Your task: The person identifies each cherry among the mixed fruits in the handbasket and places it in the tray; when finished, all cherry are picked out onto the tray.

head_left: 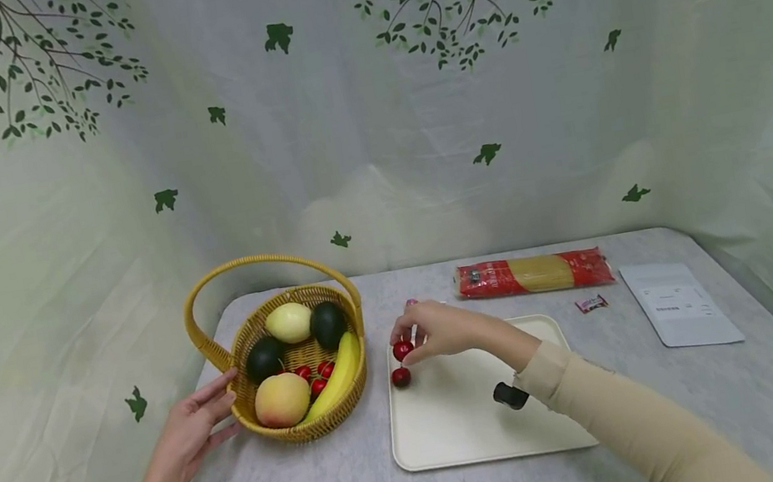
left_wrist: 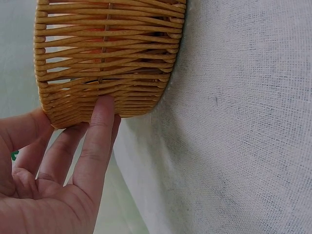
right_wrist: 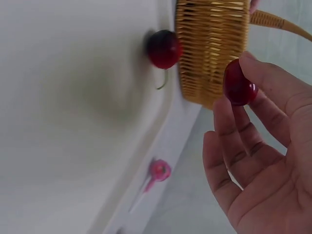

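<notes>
Above the left end of a cream tray (head_left: 476, 421), my right hand (head_left: 438, 330) pinches a dark red cherry (right_wrist: 238, 84) between thumb and fingertips. Another cherry (right_wrist: 164, 49), with a green stem, lies on the tray just below it. My left hand (head_left: 196, 427) touches the left side of a yellow wicker basket (head_left: 328, 425), its fingers mostly straight against the weave (left_wrist: 131, 73). Inside the basket lie a peach (head_left: 283, 401), a banana (head_left: 336, 379), a pale yellow fruit (head_left: 289, 323), two dark green fruits (head_left: 328, 325) and several small red fruits (head_left: 318, 386).
A red and yellow pasta packet (head_left: 534, 274) lies behind the tray, with a small wrapped candy (head_left: 591, 304) in front of it. A white flat pouch (head_left: 681, 304) is at the right. A pink lollipop-like item (right_wrist: 160, 170) lies past the tray edge. The basket's handle (head_left: 260, 258) arches up.
</notes>
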`<state>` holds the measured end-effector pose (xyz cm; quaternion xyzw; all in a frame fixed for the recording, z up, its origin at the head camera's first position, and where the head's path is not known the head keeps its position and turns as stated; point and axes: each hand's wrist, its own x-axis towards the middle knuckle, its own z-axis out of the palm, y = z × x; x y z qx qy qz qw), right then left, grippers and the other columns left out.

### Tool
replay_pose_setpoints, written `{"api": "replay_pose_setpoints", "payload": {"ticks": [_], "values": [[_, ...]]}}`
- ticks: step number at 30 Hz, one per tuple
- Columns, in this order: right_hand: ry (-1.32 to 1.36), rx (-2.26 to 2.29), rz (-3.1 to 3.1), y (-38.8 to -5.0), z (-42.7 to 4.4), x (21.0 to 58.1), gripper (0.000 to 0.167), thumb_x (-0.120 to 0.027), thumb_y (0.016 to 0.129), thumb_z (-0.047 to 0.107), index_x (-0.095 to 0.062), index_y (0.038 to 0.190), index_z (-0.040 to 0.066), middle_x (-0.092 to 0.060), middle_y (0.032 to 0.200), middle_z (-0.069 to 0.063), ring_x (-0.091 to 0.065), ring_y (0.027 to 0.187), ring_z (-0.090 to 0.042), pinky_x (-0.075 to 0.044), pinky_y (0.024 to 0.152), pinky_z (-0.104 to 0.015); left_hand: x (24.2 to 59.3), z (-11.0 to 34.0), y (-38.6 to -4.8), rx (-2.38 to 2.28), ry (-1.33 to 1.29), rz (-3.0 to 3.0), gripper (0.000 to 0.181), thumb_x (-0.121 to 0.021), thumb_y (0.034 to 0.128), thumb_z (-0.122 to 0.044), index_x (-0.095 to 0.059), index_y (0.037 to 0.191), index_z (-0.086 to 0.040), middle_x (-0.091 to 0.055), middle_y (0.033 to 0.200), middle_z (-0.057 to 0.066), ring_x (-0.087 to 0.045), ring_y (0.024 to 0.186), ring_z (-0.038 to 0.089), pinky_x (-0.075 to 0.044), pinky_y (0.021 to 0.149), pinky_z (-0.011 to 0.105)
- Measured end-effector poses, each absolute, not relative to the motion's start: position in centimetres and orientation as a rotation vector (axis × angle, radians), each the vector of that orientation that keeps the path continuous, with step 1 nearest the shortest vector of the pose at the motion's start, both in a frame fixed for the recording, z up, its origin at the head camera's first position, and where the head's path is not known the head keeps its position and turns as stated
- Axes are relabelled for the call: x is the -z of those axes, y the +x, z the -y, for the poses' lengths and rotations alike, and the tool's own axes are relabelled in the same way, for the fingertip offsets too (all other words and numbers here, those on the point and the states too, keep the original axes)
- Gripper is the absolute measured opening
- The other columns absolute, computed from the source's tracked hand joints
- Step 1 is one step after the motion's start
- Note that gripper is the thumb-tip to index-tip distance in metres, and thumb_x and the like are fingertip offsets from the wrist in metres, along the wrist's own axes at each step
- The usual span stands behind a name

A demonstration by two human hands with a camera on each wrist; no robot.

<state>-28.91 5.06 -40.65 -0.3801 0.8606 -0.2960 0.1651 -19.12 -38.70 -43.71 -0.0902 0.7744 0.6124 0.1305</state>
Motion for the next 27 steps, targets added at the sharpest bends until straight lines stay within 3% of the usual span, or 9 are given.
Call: {"api": "replay_pose_setpoints", "payload": {"ticks": [16,27], "values": [[-0.944,0.882,-2.465,-28.9,-6.5,44.9,0.026,-0.088,0.089,0.013,-0.079,0.114,0.008,-0.074,0.095,-0.001,-0.064,0.085,-0.008,-0.056,0.080,-0.022,43.5,38.6,-19.1,-1.773,-0.250,-2.256,0.067,-0.057,0.1132,-0.028,-0.028,0.170,-0.007,-0.020,0.176,0.025,-0.059,0.111,-0.015,-0.062,0.095,0.027],[-0.913,0.906,-2.446,-28.7,-6.2,46.3,0.027,-0.091,0.088,0.014,-0.078,0.111,0.012,-0.073,0.093,0.000,-0.064,0.083,-0.009,-0.056,0.078,-0.024,43.5,38.7,-19.0,-1.775,-0.262,-2.242,0.064,-0.056,0.1138,-0.025,-0.029,0.170,-0.009,-0.018,0.177,0.023,-0.058,0.111,-0.015,-0.062,0.095,0.026]]}}
